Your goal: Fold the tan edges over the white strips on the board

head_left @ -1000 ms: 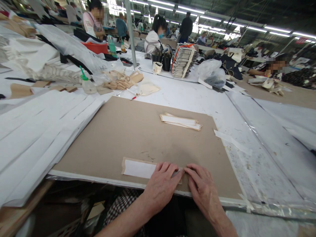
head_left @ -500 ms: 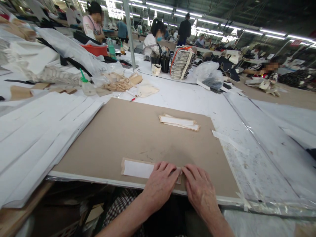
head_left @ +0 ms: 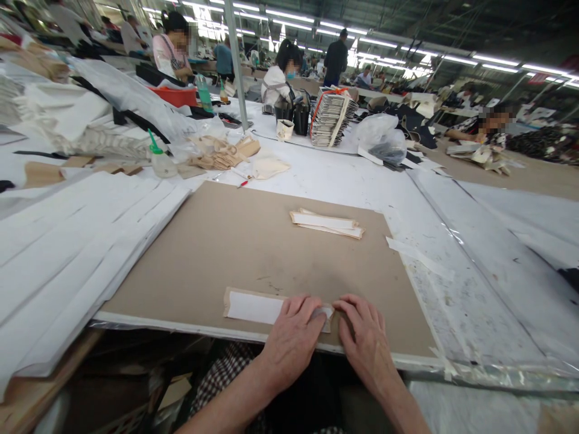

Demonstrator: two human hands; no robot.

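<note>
A long tan fabric strip faced with white (head_left: 256,306) lies along the near edge of the brown board (head_left: 235,241). Its white face shows to the left of my left hand (head_left: 292,337). That hand presses the strip down near its right end, fingers bent and close together, covering part of it. At the strip's right end is my right hand (head_left: 367,337). Its index fingertip touches the upper corner, while the thumb stands apart below. Farther back on the board, a few similar strips (head_left: 326,223) lie stacked askew.
White sheets (head_left: 81,253) overlap the board's left side. Behind it are a green-capped glue bottle (head_left: 163,161), tan fabric scraps (head_left: 221,152), a red pen (head_left: 243,184), a tied bundle (head_left: 333,117) and a plastic bag (head_left: 382,137). Several people work farther back.
My right thumb has moved down, away from the index finger, and more of the strip's right end shows. My left hand stays on the strip. The view has shifted slightly.
</note>
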